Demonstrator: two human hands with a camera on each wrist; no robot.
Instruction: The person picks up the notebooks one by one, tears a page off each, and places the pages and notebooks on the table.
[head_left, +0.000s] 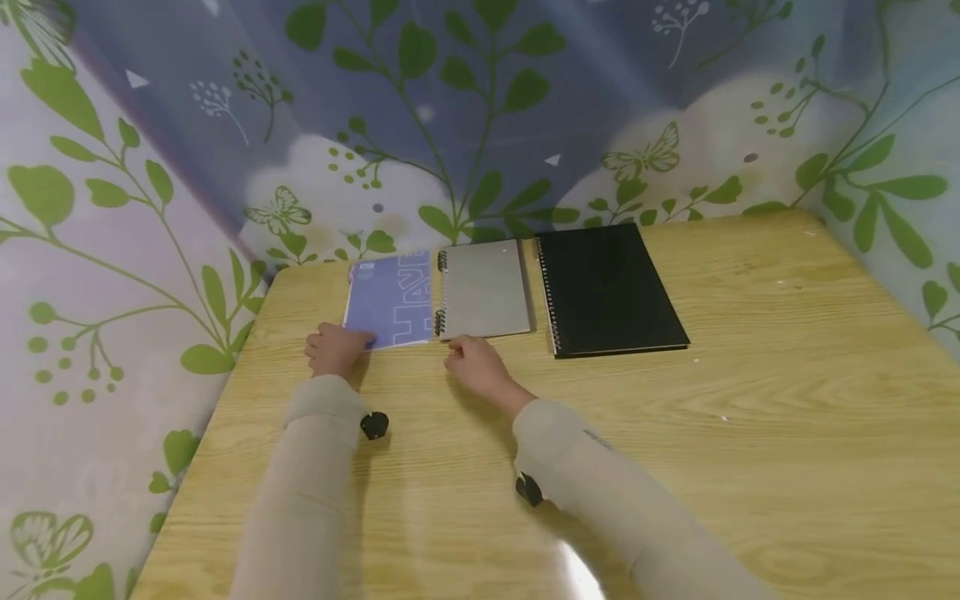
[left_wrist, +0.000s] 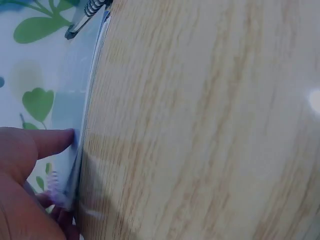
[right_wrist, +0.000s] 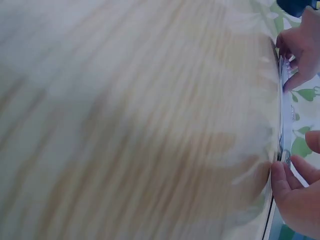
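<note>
i am leaning both arms over the desk (head_left: 750,400) toward three notebooks lying side by side at its far edge. the purple notebook (head_left: 392,298) is lying flat straight ahead of my left hand (head_left: 333,348), its long axis running away from me toward the leaf-patterned wall (head_left: 480,108) and its spiral binding sitting on its right. my left grip is pinching the near left corner of that notebook: in the left wrist view a fingertip (left_wrist: 60,141) is pressing on the cover while other fingers are tucking under the edge. my right hand (head_left: 475,363) is resting on the desk just below the gap between the purple notebook and the grey notebook (head_left: 483,289), fingers loosely curled and touching the near edge, holding nothing that i can make out. the black notebook (head_left: 607,287) is lying further right, apart from both hands. the left hand is plainly the nearer one to the purple cover.
</note>
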